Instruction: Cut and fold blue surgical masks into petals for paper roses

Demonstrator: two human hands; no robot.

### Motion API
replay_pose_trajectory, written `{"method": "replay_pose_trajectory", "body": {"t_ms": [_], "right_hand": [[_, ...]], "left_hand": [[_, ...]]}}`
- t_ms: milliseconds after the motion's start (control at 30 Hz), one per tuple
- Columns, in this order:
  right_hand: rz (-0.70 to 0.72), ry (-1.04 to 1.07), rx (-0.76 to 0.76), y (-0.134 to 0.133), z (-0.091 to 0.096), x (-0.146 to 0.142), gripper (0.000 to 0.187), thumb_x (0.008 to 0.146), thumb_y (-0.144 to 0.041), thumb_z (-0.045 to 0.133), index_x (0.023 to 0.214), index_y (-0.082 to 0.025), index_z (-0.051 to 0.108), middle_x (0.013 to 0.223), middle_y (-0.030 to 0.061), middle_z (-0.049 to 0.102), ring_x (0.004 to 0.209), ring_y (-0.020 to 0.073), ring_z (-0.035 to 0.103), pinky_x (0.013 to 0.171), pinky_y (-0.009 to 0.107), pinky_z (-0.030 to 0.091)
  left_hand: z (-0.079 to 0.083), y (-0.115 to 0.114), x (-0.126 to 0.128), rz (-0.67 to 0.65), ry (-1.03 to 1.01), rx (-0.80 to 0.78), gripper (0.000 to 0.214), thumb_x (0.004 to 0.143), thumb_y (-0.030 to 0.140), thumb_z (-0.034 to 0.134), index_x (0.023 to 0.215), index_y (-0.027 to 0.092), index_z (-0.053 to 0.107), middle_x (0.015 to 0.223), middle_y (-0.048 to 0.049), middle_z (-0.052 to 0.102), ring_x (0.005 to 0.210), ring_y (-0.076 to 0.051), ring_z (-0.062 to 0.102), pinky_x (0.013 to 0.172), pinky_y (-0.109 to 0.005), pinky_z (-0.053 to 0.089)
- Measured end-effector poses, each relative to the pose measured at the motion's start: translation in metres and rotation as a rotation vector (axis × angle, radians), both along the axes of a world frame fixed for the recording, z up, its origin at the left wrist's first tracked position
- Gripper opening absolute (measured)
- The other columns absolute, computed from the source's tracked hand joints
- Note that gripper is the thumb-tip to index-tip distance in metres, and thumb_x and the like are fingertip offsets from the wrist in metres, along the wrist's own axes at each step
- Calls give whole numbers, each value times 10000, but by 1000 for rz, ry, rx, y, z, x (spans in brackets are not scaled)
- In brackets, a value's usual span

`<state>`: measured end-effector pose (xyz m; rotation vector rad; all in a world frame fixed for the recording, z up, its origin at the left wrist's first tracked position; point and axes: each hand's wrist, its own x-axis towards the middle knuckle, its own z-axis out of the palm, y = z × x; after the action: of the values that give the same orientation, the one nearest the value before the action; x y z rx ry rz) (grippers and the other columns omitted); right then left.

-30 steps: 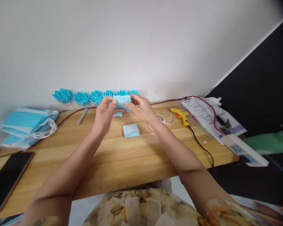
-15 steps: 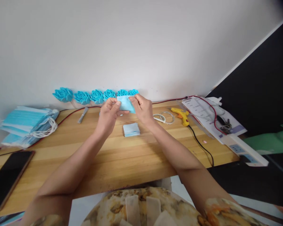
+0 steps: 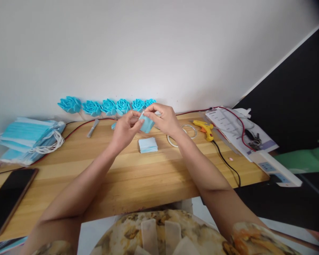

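Between my two hands is a small light-blue fabric square, held up above the table and turned corner-up. My left hand pinches its left edge between thumb and fingers. At the top corner, the thumb and fingers of my right hand are closed on the same square. Just below my hands, a neat stack of pale blue squares lies on the wooden table. Behind my hands a row of several blue fabric flowers leans along the wall.
Blue face masks lie at the left, above a black phone. A bundle of grey strips sits nearby. To the right are white rings, a yellow glue gun, papers, keys and a power strip.
The square went from flat and spread between both hands to tilted, with a corner up. My right hand shifted slightly right and regripped at the top corner.
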<state>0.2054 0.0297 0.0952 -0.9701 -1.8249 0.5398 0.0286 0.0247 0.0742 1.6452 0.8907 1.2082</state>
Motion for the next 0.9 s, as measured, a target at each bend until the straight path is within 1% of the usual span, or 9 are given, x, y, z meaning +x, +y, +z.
{"method": "replay_pose_trajectory", "body": {"t_ms": [67,167,300,533,700,800,900], "right_hand": [[-11,35,0,0,2,2,199,892,-358,624,812,-186,683,825,-2,707,790,143,613,761,268,462],[-48,58,-10,-1,6,5,193,886,-364,624,813,-193,676,819,-3,698,786,146,605,763,275,466],[-73,62,0,-2,8,7,200,886,-373,623,816,-193,677,825,4,694,796,152,603,780,286,470],[-41,53,33,-1,7,9,200,886,-360,626,804,-186,682,808,2,688,773,144,599,759,276,464],[-38,45,25,-1,9,10,186,880,-346,628,809,-185,687,814,4,691,778,147,602,763,280,465],[-45,32,23,-1,9,11,196,886,-363,626,824,-189,691,825,7,697,785,152,604,766,286,467],[-41,11,36,-2,8,9,192,894,-360,624,822,-195,690,823,6,700,779,152,605,755,284,462]], "left_hand": [[1,0,-1,-13,43,-3,230,823,396,718,851,186,631,653,6,682,549,-138,640,497,-230,515],[1,0,-3,-9,84,7,217,821,381,719,770,181,650,635,-19,696,563,-152,651,493,-231,472],[0,1,-4,4,111,33,181,820,348,714,756,186,666,658,-29,718,598,-161,661,515,-238,460],[1,2,-5,15,168,79,157,820,321,696,737,190,675,679,-26,721,628,-170,667,558,-254,453],[2,0,-6,15,180,113,161,818,311,697,720,187,671,671,-20,711,626,-163,639,561,-251,435],[2,1,-6,15,181,115,167,826,317,688,721,188,672,680,-22,709,633,-165,633,561,-253,435],[4,2,-6,17,199,146,141,823,315,682,753,192,689,729,-24,717,664,-162,628,600,-257,455]]}}
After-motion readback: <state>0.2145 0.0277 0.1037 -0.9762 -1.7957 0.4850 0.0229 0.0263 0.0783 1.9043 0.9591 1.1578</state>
